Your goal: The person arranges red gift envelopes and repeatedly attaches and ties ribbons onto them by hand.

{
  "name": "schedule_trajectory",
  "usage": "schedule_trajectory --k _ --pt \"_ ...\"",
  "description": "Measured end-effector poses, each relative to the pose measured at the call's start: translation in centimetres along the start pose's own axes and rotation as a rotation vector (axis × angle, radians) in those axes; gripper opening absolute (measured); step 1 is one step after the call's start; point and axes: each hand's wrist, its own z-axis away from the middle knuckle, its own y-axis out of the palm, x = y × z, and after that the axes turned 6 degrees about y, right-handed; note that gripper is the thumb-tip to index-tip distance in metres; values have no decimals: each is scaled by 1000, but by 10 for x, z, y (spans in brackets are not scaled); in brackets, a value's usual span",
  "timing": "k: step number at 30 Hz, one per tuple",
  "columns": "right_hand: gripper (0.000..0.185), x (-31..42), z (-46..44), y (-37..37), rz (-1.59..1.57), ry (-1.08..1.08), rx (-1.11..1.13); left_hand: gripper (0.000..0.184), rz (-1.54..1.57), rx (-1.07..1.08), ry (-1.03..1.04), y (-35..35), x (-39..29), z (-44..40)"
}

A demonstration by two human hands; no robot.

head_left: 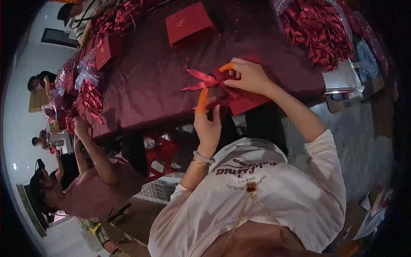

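Note:
A shiny red ribbon bow lies with its two tails pointing left, on top of a flat dark-red card or folder near the table edge. My right hand, an orange finger cot on one finger, has its fingers curled down onto the bow's knot and loops. Just below the tails is my left hand, its index finger in an orange cot stretched up and its thumb apart. Nothing shows between them; its other fingers are partly smeared.
A stack of red boxes or cards with a gold emblem stands farther back on the dark-red tablecloth. Red ribbons are heaped at right, more at left. A co-worker works on the left, beside a red stool.

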Motion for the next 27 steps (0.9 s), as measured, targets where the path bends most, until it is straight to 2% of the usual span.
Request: schedule_trajectory --k 3,6,8,9,10,12,14,16,17,19,21,23,24,27 --pt "25 -8 -2 2 -50 -35 -3 44 -88 -102 221 10 -7 -3" --pt "22 -19 -4 7 -211 -38 -20 50 126 -119 26 26 -20 -28" --pt "22 -21 -4 9 -280 -58 -60 56 -110 42 -66 32 -17 -50" --pt "22 -19 -4 8 -269 -19 -55 60 -198 57 -63 31 -15 -57" --pt "22 -17 -4 7 -261 21 -53 60 -193 53 -61 30 -15 -63" --pt "22 -11 -4 1 -195 29 -40 62 -294 188 -91 25 -13 -70" --pt "22 -9 -1 1 -131 43 -21 60 -271 123 -64 26 -4 -70" --pt "19 -11 -1 4 -198 -76 -114 55 -35 127 -176 28 10 -69" --pt "19 -14 -2 5 -199 -72 -112 49 371 127 -326 22 1 -67" --pt "19 -19 -3 7 -119 -174 -136 46 809 157 -475 12 11 -67" --pt "19 -20 -3 9 -105 -120 -128 50 830 212 -521 8 15 -67" --pt "19 -18 -3 8 -83 -72 -118 38 317 315 -323 7 10 -65" --pt "20 -16 -3 8 -46 -53 -111 36 144 226 -127 14 29 -61" --pt "22 -17 -2 8 -69 -37 -117 36 148 0 -19 -5 13 -73"
